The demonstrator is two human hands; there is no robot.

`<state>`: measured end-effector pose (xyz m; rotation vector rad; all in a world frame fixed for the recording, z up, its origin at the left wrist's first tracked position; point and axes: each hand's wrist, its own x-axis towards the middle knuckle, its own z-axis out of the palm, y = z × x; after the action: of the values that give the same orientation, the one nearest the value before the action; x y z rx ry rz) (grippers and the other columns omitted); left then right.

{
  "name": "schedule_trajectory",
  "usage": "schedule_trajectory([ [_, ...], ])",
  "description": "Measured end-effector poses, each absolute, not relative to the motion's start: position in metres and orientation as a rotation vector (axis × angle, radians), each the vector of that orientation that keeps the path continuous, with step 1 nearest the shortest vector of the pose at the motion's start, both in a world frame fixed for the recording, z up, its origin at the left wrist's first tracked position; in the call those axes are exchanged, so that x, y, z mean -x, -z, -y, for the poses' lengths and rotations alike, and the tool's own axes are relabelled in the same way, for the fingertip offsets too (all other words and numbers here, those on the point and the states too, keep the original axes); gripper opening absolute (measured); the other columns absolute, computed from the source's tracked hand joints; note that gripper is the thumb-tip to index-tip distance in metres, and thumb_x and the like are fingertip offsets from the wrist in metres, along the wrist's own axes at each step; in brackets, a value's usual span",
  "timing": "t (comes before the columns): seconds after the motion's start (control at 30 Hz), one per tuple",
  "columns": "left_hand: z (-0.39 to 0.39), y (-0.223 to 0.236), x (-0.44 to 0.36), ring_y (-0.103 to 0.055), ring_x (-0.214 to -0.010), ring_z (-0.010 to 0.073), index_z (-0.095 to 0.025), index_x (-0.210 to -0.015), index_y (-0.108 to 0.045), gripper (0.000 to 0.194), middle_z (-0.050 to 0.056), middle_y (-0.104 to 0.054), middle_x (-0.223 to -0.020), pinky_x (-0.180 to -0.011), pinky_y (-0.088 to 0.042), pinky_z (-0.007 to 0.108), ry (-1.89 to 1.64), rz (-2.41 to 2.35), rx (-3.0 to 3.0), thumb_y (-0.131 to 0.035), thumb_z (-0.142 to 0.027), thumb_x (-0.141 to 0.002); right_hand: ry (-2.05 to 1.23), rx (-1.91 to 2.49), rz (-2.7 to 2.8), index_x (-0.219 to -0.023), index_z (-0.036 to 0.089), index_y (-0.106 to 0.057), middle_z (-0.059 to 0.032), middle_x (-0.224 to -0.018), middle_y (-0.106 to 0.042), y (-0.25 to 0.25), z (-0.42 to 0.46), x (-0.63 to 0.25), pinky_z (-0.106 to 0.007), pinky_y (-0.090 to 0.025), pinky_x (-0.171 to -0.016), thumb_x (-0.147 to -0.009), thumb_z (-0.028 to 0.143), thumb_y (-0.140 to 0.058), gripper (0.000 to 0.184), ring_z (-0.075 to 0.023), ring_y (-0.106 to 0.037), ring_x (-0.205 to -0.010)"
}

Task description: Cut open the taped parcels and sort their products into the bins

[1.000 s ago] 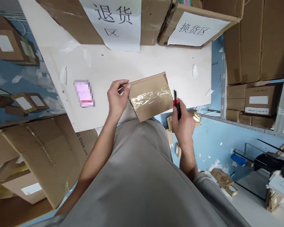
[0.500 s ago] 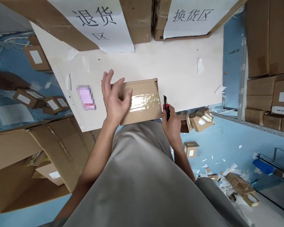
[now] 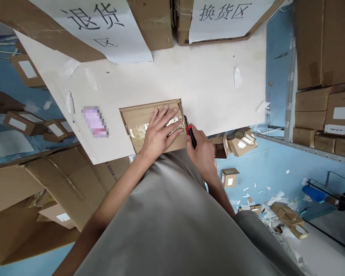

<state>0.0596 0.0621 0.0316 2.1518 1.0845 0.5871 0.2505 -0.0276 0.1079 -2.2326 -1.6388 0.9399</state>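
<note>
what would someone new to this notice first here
Likely the taped cardboard box at the near edge of the white table, with the left hand spread over it and a red-and-black cutter in the right hand's grip at its right end. Next, two white signs with black characters on big boxes along the far side, and a pixelated pink patch toward the left.

matt cardboard box (image 3: 139,114), glossy plastic tape (image 3: 137,132)
</note>
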Motion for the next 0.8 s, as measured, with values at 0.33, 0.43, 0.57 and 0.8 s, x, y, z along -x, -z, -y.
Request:
schedule_trajectory([
  [0.33,-0.065,-0.028,-0.06,-0.046,-0.175,0.0378,-0.034,-0.14,-0.083,0.032,0.007,-0.067,-0.172,-0.146,-0.027,0.078,-0.596,-1.065,-2.065,-0.069,-0.05,-0.116,-0.955,2.488,1.706,-0.176,0.026,-0.053,-0.0155,-0.129,-0.08,-0.121,0.02,-0.235,-0.039,-0.061,-0.087,-0.121,0.032,-0.042,0.057,-0.0301,-0.08,-0.099],
  [0.43,-0.063,-0.028,-0.062,-0.046,-0.174,0.0393,-0.034,-0.139,-0.082,0.032,0.007,-0.067,-0.172,-0.145,-0.026,0.079,-0.604,-1.072,-2.044,-0.068,-0.051,-0.116,-0.953,2.539,1.66,-0.18,0.025,-0.05,-0.0176,-0.122,-0.083,-0.123,0.016,-0.228,-0.045,-0.063,-0.09,-0.121,0.036,-0.04,0.06,-0.0329,-0.081,-0.096],
  [0.57,-0.059,-0.027,-0.064,-0.047,-0.174,0.0392,-0.033,-0.139,-0.081,0.033,0.007,-0.067,-0.172,-0.145,-0.027,0.08,-0.614,-1.082,-2.019,-0.066,-0.052,-0.117,-0.917,2.571,1.63,-0.179,0.023,-0.051,-0.0173,-0.102,-0.085,-0.127,0.028,-0.221,-0.048,-0.064,-0.091,-0.122,0.041,-0.042,0.061,-0.0348,-0.082,-0.092],
  [0.8,-0.056,-0.022,-0.063,-0.045,-0.175,0.0374,-0.031,-0.138,-0.079,0.037,0.009,-0.065,-0.175,-0.148,-0.023,0.076,-0.645,-1.059,-2.025,-0.058,-0.055,-0.12,-0.979,2.842,1.593,-0.172,0.024,-0.062,-0.0166,-0.093,-0.087,-0.141,0.067,-0.211,-0.046,-0.065,-0.083,-0.119,0.036,-0.052,0.055,-0.0347,-0.084,-0.083],
])
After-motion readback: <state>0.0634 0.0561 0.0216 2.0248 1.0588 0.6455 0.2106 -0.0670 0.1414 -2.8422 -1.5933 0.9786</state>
